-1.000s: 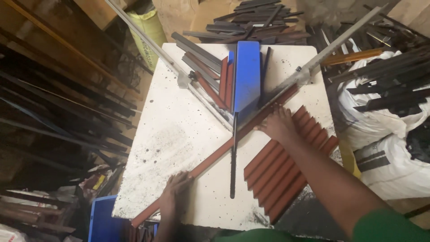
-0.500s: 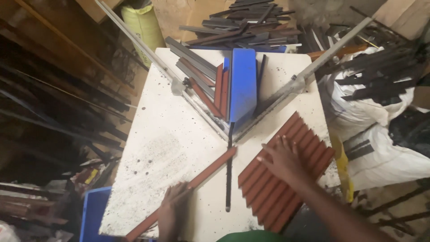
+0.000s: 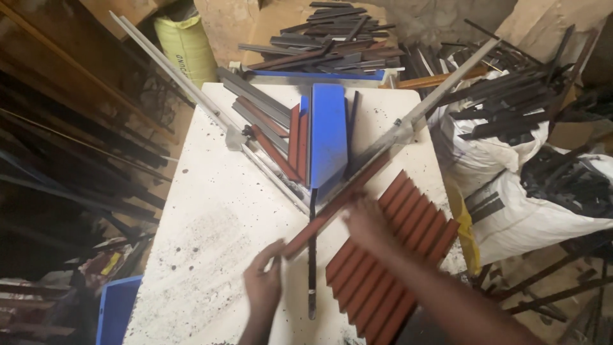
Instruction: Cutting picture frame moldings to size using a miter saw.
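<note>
White table [image 3: 211, 217]: brown strips [image 3: 389, 255] beside blue block [image 3: 328, 137].

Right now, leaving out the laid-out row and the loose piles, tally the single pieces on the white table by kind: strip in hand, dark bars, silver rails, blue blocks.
Red-brown strip, touched by left hand and right hand: 1
Dark bar: 1
Silver rails: 2
Blue block: 1
Total: 5
</note>
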